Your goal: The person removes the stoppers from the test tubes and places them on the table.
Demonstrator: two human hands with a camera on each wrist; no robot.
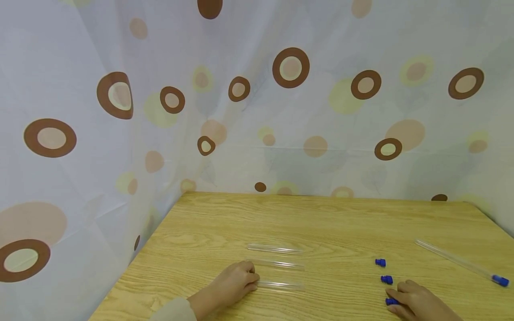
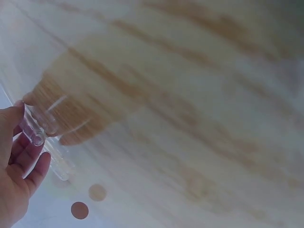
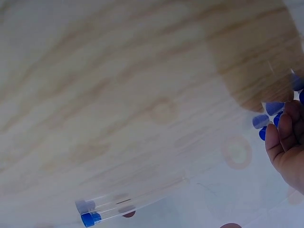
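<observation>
Three clear test tubes lie side by side on the left. My left hand [image 1: 240, 281] pinches the left end of the nearest test tube [image 1: 281, 285] between thumb and fingers. In the left wrist view that glass tube [image 2: 33, 129] shows its rounded end at the fingertips. Beyond it are the middle tube [image 1: 281, 265] and the far tube [image 1: 275, 248]. On the right, my right hand [image 1: 419, 301] pinches the nearest blue cap [image 1: 391, 301], partly hidden by the fingers. The middle blue cap [image 1: 387, 279] and the far blue cap [image 1: 380, 262] lie in a row beyond it.
A test tube [image 1: 453, 257] with a blue cap [image 1: 499, 280] on its near end lies slantwise at the right. All of it rests on a wood-grain table [image 1: 337, 227]. A curtain [image 1: 313, 111] with brown circles hangs behind and along the sides.
</observation>
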